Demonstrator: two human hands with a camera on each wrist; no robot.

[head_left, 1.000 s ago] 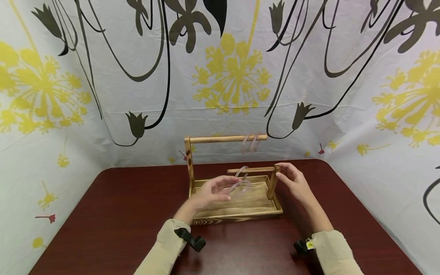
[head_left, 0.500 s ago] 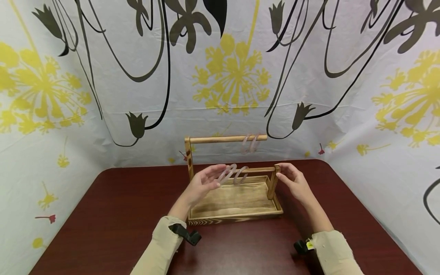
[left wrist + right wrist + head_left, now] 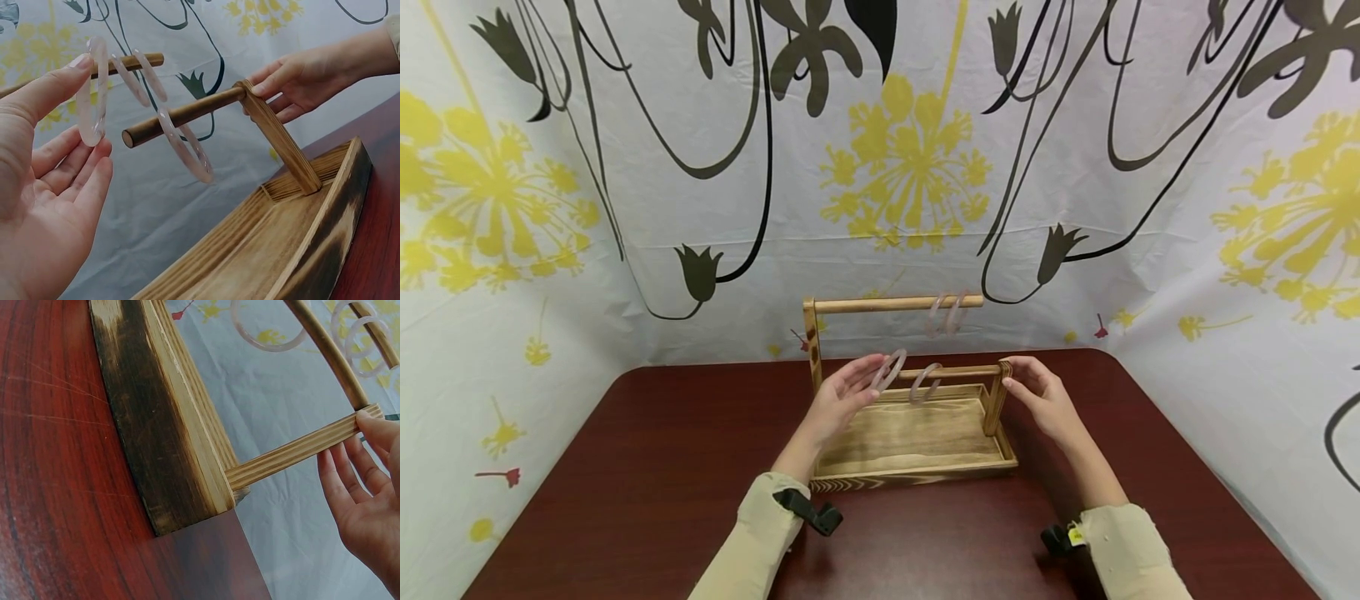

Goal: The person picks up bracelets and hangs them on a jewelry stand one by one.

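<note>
My left hand (image 3: 833, 408) pinches a pale pink, translucent bangle (image 3: 85, 122) between thumb and fingers. In the left wrist view this bangle is apart from the free end of the lower wooden bar (image 3: 145, 132), just left of it. Another bangle (image 3: 199, 171) hangs around that lower bar. Thumb and fingers of my right hand (image 3: 1043, 398) grip the top of the short wooden post (image 3: 284, 144) that carries the lower bar. Both bars belong to a wooden jewelry stand with a shallow tray (image 3: 917, 477) as its base.
Two more bangles hang close together near the free end of the upper bar (image 3: 880, 303), which a taller post (image 3: 813, 350) holds at the left. The stand sits on a dark red table (image 3: 700, 467). Behind it hangs a floral-patterned curtain (image 3: 820, 200).
My left hand has moved left and up with its bangle, from in front of the tray to beside the lower bar's free end. The right hand keeps its grip on the post.
</note>
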